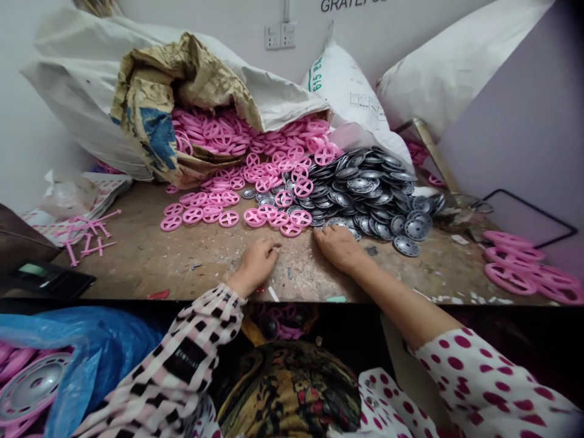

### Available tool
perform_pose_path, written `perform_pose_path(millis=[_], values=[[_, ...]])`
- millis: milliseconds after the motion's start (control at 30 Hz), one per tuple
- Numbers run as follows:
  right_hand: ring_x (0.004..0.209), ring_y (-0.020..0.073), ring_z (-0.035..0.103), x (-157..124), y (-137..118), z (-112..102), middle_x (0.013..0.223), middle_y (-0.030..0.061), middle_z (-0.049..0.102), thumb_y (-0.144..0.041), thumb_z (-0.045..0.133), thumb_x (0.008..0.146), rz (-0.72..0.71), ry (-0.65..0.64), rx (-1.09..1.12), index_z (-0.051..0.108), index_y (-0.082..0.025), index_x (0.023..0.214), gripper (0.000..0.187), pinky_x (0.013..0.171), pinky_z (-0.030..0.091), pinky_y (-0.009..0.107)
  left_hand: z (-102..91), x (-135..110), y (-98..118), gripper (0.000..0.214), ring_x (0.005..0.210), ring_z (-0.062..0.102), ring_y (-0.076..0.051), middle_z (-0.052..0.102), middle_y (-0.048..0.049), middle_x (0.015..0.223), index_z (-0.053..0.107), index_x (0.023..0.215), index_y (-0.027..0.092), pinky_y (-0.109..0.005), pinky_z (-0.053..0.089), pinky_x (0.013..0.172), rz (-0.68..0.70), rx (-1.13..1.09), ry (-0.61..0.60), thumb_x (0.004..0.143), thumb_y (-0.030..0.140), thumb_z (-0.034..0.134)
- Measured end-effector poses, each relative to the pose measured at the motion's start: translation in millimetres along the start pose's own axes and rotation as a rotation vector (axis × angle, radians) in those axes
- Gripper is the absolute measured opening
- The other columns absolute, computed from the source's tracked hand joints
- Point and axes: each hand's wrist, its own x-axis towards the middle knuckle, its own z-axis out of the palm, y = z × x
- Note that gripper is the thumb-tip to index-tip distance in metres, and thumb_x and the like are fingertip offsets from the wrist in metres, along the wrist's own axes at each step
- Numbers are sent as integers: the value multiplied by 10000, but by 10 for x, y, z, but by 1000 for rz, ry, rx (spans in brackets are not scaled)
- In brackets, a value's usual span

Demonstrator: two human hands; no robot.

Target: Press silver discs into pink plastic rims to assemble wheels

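Observation:
My left hand (258, 263) rests on the worn tabletop with its fingers curled in. Whatever it may hold is hidden under the fingers. Just beyond it lie loose pink wheel rings (291, 229) with crossed spokes. My right hand (338, 246) reaches to the front of a heap of grey wheel covers (365, 185). Its fingers bend down over a grey wheel cover (338, 222) at the heap's near edge; the fingertips are partly hidden. More pink rings spill from a large sack (150, 91) behind.
Pink axle-like rods (86, 234) and a dark device (50, 280) lie at the left. Larger pink rings (515, 264) are stacked at the right edge. A blue bag (109, 347) of wheels sits below left. White sacks (351, 85) lean on the wall.

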Motion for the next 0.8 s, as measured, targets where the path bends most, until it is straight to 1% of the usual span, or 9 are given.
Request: perform_pose_path(millis=[67,133,233,367,467,533,633,700,800], values=[[825,253,576,-9,48,-12,897,144,674,-109,348,932,14,58,9,634,-97,1110,337,708,343,341,65,216,48,313,1023,590,-227,642,-95,1062,678,1104,183,-339,455,903,15,82,6,834,136,526],[838,253,589,-45,97,-9,892,126,688,-133,349,942,106,132,61,610,-115,1190,360,714,359,336,151,394,79,319,1013,582,-248,610,-111,1074,669,1110,185,-364,454,884,3,118,23,824,134,537],[887,248,617,-146,154,51,993,113,703,-173,380,942,272,205,260,607,-151,1215,355,737,404,325,250,558,81,213,982,572,-282,594,-133,1027,687,975,159,-407,448,859,-14,103,37,800,134,567],[977,243,626,-295,179,151,1122,105,683,-197,470,888,383,288,693,636,-175,1162,321,818,454,338,234,543,55,59,1024,542,-266,601,-106,982,640,788,166,-408,416,923,-19,1,69,787,134,590],[776,203,628,-329,73,109,897,62,701,-280,579,817,457,345,1131,663,-177,1048,267,700,485,320,158,365,84,46,954,572,-222,620,-75,918,581,772,170,-380,451,888,-49,-108,86,816,176,572],[606,152,565,-303,-95,21,746,13,647,-364,622,789,456,341,1436,650,-177,1019,298,572,466,277,112,192,129,95,849,612,-187,633,-57,853,538,791,172,-353,499,809,-156,-396,43,866,229,521],[587,131,532,-252,-452,-114,728,-3,601,-401,633,789,401,381,1634,639,-183,1019,317,555,461,261,69,-86,199,123,768,653,-162,655,-42,796,505,808,175,-328,537,760,-424,-1159,-72,854,266,574],[690,152,557,-257,-692,-162,787,20,592,-368,625,808,341,446,1514,667,-191,991,258,645,482,287,55,-245,223,161,758,663,-152,672,-39,810,536,841,169,-311,551,752,-521,-1487,-76,794,250,668],[787,179,550,-340,-926,-191,880,56,538,-341,592,854,215,473,1217,691,-216,1050,253,718,482,314,35,-411,219,235,680,651,-122,677,-20,807,595,876,148,-256,561,665,-545,-1560,1,718,224,752]])
